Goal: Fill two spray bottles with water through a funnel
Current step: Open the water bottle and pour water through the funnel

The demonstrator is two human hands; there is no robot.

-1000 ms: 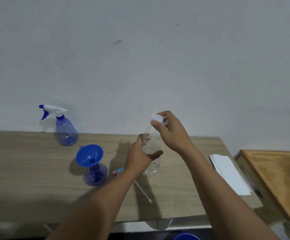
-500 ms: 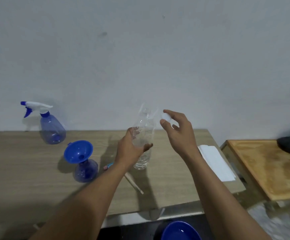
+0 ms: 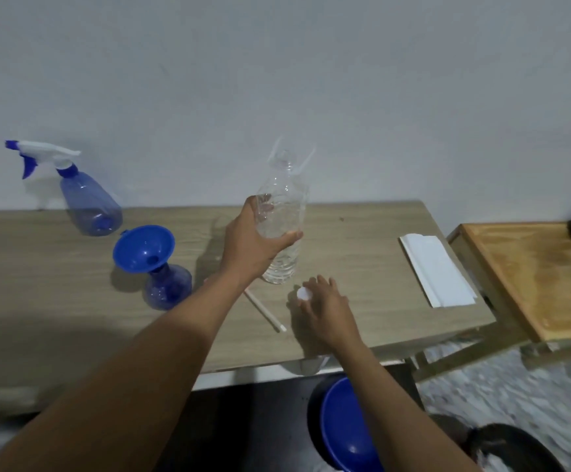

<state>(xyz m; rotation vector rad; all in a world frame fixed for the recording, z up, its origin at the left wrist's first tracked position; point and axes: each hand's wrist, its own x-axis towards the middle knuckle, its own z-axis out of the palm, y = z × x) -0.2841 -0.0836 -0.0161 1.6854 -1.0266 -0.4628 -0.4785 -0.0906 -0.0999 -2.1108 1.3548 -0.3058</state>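
**Fig. Uncapped water bottle held upright, funnel seated and waiting**

The left hand [image 3: 260,247] wraps round the middle of the clear water bottle [image 3: 282,212], which is upright near the centre of the tabletop [image 3: 362,240]. Whether its base rests on the surface cannot be told. The right hand [image 3: 326,303] pinches the white cap [image 3: 303,294] down at the tabletop, just beside the bottle's base.

The bottle is judged thin-walled and yielding. With the neck open, a hard squeeze would push water out, so a light mid-body grip suits.

The blue funnel [image 3: 144,248] sits tilted in the open spray bottle [image 3: 168,289], a light, top-heavy pair that a knock could tip. The second spray bottle [image 3: 89,209], trigger head on, stands by the wall.

Open room lies between bottle and funnel. A thin white tube [image 3: 265,310] lies near the front edge, and folded paper [image 3: 437,270] toward the right edge.
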